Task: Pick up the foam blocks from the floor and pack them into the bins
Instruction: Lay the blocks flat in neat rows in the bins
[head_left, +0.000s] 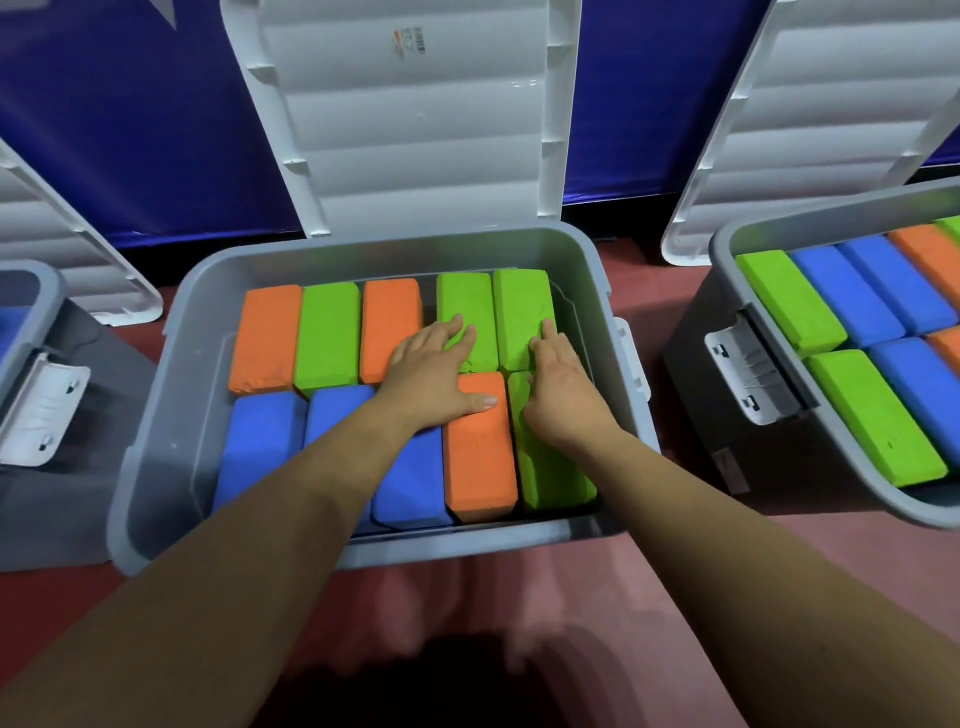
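Left grip, right grip flat, holding nothing, pressing blocks in middle bin: four green, three orange, three blue.

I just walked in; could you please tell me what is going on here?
A person's left hand and right hand press flat on the orange, green and blue rectangular foam blocks packed in two rows in the middle grey plastic bin. Its white ribbed lid stands open. Another grey bin on the right also holds blocks.
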